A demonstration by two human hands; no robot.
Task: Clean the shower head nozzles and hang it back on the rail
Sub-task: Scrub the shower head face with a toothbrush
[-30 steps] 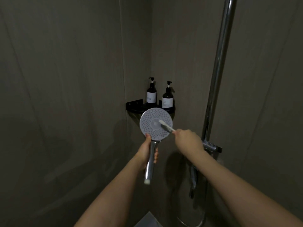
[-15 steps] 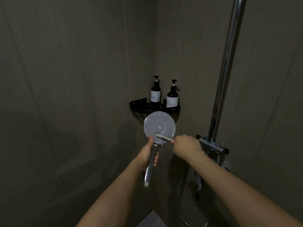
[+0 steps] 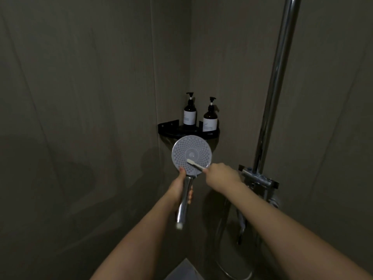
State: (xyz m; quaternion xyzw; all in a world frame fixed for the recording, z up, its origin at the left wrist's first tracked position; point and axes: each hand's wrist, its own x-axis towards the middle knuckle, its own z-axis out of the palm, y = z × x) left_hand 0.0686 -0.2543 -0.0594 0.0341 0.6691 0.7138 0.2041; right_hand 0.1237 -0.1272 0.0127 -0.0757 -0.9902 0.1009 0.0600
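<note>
A round shower head [image 3: 191, 150] with a pale dotted nozzle face and a chrome handle is held upright in front of me, facing me. My left hand [image 3: 180, 188] grips its handle just below the face. My right hand [image 3: 221, 174] holds a white toothbrush [image 3: 194, 164], whose bristle end rests on the lower middle of the nozzle face. The chrome shower rail [image 3: 274, 87] rises at the right, above a mixer bracket [image 3: 258, 178]. The hose end of the handle looks free.
A black corner shelf [image 3: 171, 129] just behind the shower head carries two dark pump bottles [image 3: 190, 112] [image 3: 210, 117]. Grey tiled walls meet in the corner. A chrome hose loop [image 3: 232, 271] hangs low by the mixer.
The toothbrush tip has swept from the centre of the nozzle face down towards its lower part. My view has shifted slightly, so the rail sits further right.
</note>
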